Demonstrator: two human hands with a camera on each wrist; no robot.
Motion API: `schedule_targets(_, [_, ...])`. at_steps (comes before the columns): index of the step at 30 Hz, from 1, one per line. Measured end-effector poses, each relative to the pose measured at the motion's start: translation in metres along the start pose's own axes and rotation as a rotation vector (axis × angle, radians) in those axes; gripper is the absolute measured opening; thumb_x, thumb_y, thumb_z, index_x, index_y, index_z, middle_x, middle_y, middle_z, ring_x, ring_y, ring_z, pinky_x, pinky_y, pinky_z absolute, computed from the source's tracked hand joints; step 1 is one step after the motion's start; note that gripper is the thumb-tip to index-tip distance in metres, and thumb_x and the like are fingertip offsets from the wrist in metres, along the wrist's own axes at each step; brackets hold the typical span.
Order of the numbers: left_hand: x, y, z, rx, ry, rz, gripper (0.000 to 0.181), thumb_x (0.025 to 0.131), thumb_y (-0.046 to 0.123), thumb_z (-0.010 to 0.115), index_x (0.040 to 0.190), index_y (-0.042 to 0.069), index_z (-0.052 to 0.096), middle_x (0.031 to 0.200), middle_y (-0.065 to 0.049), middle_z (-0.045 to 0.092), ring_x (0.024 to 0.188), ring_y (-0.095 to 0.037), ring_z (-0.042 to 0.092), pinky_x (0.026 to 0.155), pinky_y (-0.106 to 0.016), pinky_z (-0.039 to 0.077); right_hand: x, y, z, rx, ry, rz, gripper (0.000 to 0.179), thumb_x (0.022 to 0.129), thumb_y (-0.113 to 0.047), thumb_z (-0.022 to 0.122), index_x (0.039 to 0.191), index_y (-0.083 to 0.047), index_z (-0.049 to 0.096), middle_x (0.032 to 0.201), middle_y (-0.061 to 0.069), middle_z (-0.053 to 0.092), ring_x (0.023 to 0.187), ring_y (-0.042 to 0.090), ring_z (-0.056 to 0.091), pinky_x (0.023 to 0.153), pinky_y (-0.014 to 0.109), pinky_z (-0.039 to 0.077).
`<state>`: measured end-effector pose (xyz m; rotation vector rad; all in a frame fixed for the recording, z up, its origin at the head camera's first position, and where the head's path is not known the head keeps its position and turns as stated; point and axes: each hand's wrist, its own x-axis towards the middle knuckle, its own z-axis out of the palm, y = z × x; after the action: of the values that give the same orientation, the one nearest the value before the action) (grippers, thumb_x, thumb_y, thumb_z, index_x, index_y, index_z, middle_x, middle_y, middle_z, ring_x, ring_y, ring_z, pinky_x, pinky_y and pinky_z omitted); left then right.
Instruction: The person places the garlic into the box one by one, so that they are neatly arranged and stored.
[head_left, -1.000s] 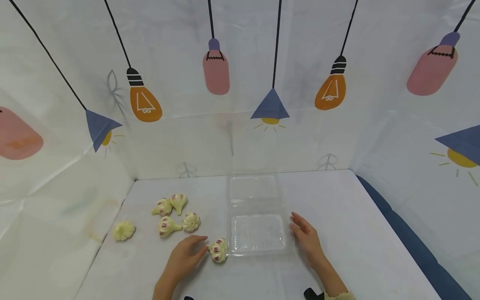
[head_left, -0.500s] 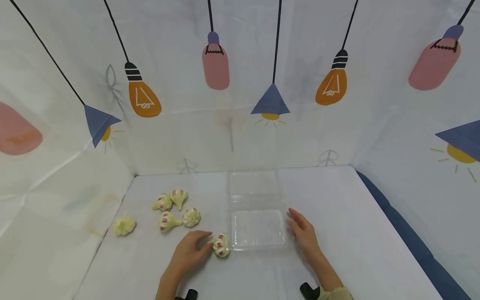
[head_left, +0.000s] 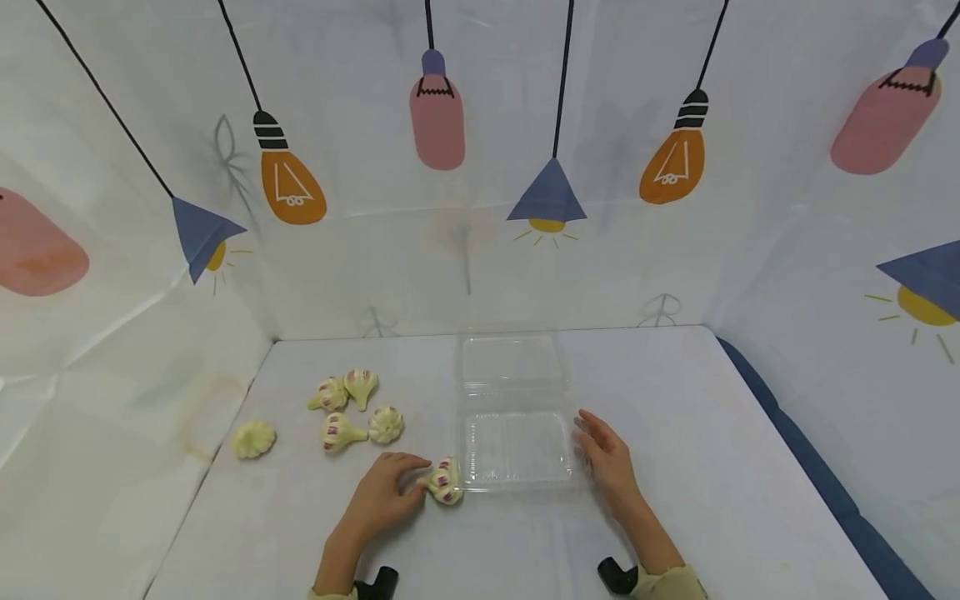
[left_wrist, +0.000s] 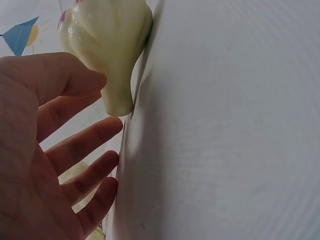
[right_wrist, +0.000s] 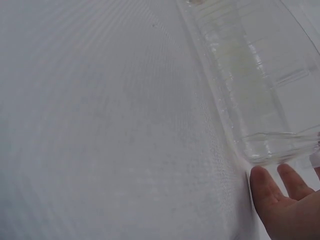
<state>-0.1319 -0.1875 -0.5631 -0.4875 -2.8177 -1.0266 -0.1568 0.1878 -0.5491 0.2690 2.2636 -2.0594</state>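
Note:
A white garlic bulb with purple marks (head_left: pixel 446 482) lies against the near left corner of a clear plastic clamshell box (head_left: pixel 517 483), whose lid is folded back. My left hand (head_left: pixel 382 496) is beside that bulb. In the left wrist view its thumb (left_wrist: pixel 82 80) touches the bulb's neck (left_wrist: pixel 119 95), while the other fingers are spread and loosely bent. Whether the index finger touches the neck is hidden there. At the box's right side, my right hand (head_left: pixel 611 467) holds nothing; its relaxed fingertips (right_wrist: pixel 260 177) are at the box's corner, touching or nearly so.
Several more garlic bulbs (head_left: pixel 341 432) lie in a loose group at the left of the white table (head_left: pixel 712 467). Another bulb (head_left: pixel 253 438) sits apart near the left edge. A white curtain printed with lamps (head_left: pixel 360 275) stands behind and at both sides.
The bulb by my left hand has turned slightly and shifted a little right towards the box. My left hand has moved right with it. The right hand has edged closer to the box; the view has tilted.

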Motion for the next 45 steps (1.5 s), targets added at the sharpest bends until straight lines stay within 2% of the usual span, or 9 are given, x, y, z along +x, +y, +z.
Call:
schedule_targets(6, [0.002,0.001,-0.001,-0.011,-0.019,-0.004,0.032,0.073,0.018,0.085,0.103,0.022,0.074,0.108,0.009,0.065,0.103,-0.015,0.055,0.09,-0.043,0.046,0.002,-0.001,0.0,0.042,0.005,-0.002,0.044,0.101,-0.013,0.053,0.144,-0.011,0.043,0.147,0.013,0.043,0.137,0.025,0.037,0.098,0.029,0.044])
schedule_targets(13, [0.003,-0.001,0.001,-0.004,-0.043,-0.016,0.025,0.072,0.02,0.086,0.095,0.021,0.076,0.105,0.005,0.065,0.101,-0.019,0.056,0.086,-0.044,0.047,0.002,-0.001,0.003,0.065,0.029,0.038,0.043,0.1,-0.012,0.053,0.143,-0.011,0.045,0.147,0.012,0.044,0.135,0.024,0.039,0.09,0.021,0.047])
schedule_targets(23, [0.002,-0.004,0.003,-0.005,-0.002,0.005,0.021,0.073,0.019,0.085,0.092,0.02,0.076,0.102,0.006,0.066,0.098,-0.018,0.057,0.085,-0.042,0.048,-0.001,0.001,0.008,0.112,0.052,0.024,0.042,0.1,-0.009,0.053,0.142,-0.008,0.046,0.145,0.013,0.046,0.132,0.022,0.042,0.089,0.024,0.048])
schedule_targets(28, [0.0,-0.007,-0.002,-0.054,0.046,0.024,0.02,0.075,0.019,0.084,0.093,0.022,0.075,0.098,0.013,0.067,0.095,-0.014,0.062,0.085,-0.039,0.049,-0.002,0.002,0.008,0.133,0.048,0.02,0.043,0.1,-0.008,0.053,0.142,-0.007,0.045,0.145,0.013,0.046,0.133,0.023,0.041,0.089,0.024,0.048])
schedule_targets(34, [0.002,-0.007,-0.007,-0.168,0.155,0.065,0.027,0.075,0.007,0.083,0.096,0.021,0.072,0.094,0.016,0.067,0.089,-0.008,0.063,0.077,-0.037,0.053,-0.002,0.003,0.01,0.118,0.058,0.002,0.042,0.1,-0.008,0.051,0.142,-0.008,0.046,0.145,0.014,0.046,0.134,0.025,0.04,0.091,0.024,0.048])
schedule_targets(40, [0.006,-0.001,-0.012,-0.201,0.266,0.135,0.028,0.076,0.003,0.082,0.097,0.017,0.072,0.093,0.013,0.068,0.087,-0.009,0.062,0.071,-0.039,0.053,-0.003,0.003,0.011,0.125,0.061,0.0,0.042,0.101,-0.007,0.051,0.142,-0.007,0.045,0.145,0.016,0.045,0.135,0.027,0.038,0.092,0.024,0.047])
schedule_targets(45, [0.013,0.006,-0.019,-0.221,0.321,0.193,0.027,0.075,0.003,0.083,0.098,0.013,0.072,0.094,0.007,0.069,0.086,-0.012,0.062,0.069,-0.042,0.053,-0.004,0.002,0.012,0.126,0.073,0.011,0.042,0.1,-0.008,0.052,0.142,-0.007,0.046,0.145,0.017,0.045,0.135,0.029,0.039,0.09,0.021,0.046])
